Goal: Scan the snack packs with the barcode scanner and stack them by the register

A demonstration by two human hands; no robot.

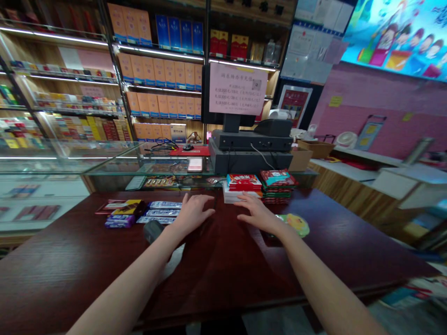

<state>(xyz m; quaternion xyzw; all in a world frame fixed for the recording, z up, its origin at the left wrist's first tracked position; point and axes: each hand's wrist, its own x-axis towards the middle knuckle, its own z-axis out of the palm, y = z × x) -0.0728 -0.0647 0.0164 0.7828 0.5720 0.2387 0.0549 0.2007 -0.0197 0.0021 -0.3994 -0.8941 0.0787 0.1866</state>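
My left hand hovers over the dark wooden table, fingers apart and holding nothing. Just left of it lie blue-and-white snack packets in rows, a purple packet and a yellow-and-brown packet. A dark grey rounded object is partly hidden behind my left forearm. My right hand is also empty with spread fingers, close to a pile of red-topped packs. Beside that pile is a stack of red and green packets. A green-and-yellow packet lies right of my right wrist.
Behind the table stands a glass counter with a black mouse, cables and a cash register bearing a paper sign. Shelves of orange boxes line the back. A cardboard box sits right of the register.
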